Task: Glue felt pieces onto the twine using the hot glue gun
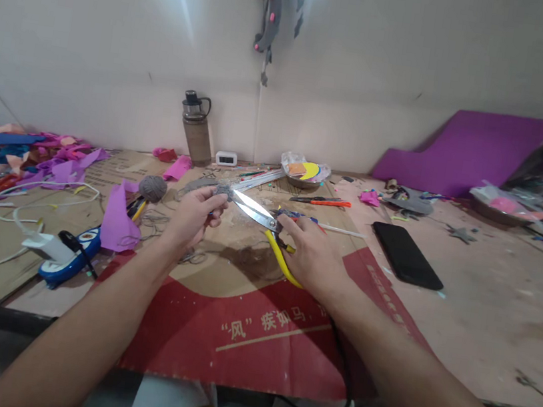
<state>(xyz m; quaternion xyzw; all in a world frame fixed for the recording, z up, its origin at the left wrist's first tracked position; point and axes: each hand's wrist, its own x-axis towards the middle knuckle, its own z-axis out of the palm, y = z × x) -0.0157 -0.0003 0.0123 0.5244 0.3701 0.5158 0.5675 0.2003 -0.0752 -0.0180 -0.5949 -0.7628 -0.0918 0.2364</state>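
Observation:
My right hand (pixel 312 255) grips yellow-handled scissors (pixel 259 212), whose bright steel blades stand apart and point left. My left hand (pixel 195 215) pinches a small grey fuzzy piece (pixel 223 191) right at the blade tips. Both hands hover over a brown and red cardboard sheet (pixel 235 320) on the table. A grey yarn ball (pixel 153 188) lies just left of my left hand, beside a purple felt scrap (pixel 117 222).
A black phone (pixel 406 255) lies right of my hands. An orange-handled knife (pixel 322 201), a metal bowl (pixel 306 171), a water bottle (pixel 196 128) and a small white clock (pixel 226 157) stand behind. Felt scraps (pixel 30 159), white cable (pixel 8 207) and a charger (pixel 62 252) fill the left.

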